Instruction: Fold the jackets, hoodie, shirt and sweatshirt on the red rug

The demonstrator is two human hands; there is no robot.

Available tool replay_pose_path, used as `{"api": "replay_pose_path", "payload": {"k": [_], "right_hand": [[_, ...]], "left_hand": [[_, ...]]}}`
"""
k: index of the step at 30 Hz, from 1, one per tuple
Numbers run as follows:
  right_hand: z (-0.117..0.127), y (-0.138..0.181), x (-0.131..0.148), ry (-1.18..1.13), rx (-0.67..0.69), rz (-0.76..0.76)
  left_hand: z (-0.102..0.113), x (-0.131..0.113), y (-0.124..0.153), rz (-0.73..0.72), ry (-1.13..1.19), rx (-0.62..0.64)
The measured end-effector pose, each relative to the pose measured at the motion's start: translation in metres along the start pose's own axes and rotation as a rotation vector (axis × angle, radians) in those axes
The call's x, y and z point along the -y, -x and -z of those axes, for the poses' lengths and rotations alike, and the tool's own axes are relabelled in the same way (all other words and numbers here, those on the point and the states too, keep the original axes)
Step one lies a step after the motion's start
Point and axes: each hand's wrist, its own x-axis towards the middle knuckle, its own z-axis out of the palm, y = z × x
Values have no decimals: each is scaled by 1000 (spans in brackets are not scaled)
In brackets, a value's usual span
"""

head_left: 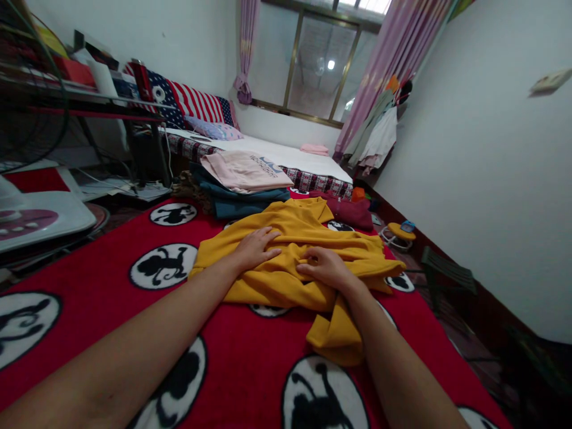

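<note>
Smoothing the yellow shirt (300, 231) wants light, outward strokes: your left hand (256, 248) lies spread; your right hand (329, 267) curls, whether pinching cloth I can't tell.

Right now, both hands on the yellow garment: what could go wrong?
Creases could set: the yellow garment is rumpled around the left hand and right hand.
Its loose end lies by the right forearm and might get dragged.
A wide sweep might knock the folded stack just beyond.
</note>
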Motion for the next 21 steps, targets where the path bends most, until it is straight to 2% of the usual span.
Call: {"api": "replay_pose_path", "payload": {"k": [2,4,9,21], "right_hand": [[-20,-1,7,166,-153,-10],[-31,-3,8,198,-222,-13],[-32,-3,-1,67,-236,-20],[-31,-1,0,62,-230,-15]], "left_hand": [[-1,1,0,-10,-5,-3],[-1,1,0,-13,-15,-7],[-2,1,-1,-5,-10,-25],[-2,2,-1,-19,-19,-1]]}}
